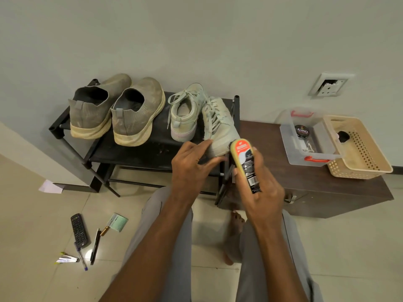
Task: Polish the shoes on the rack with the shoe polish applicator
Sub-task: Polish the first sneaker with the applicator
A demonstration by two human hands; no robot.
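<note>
We hold the shoe polish applicator [245, 165] clasped in our right hand [259, 188], its sponge end against the toe of the pale lace-up sneaker [220, 127] at the right front corner of the shoe rack [130, 152]. Our left hand [192, 164] grips that toe to steady it, though the fingertips are partly hidden. If we press too hard, the sneaker may slide off the rack's right edge, and polish could smear the laces. The grey slip-ons [117, 110] wait at the left end.

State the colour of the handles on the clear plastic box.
Red; the handles show best in the head view.
</note>
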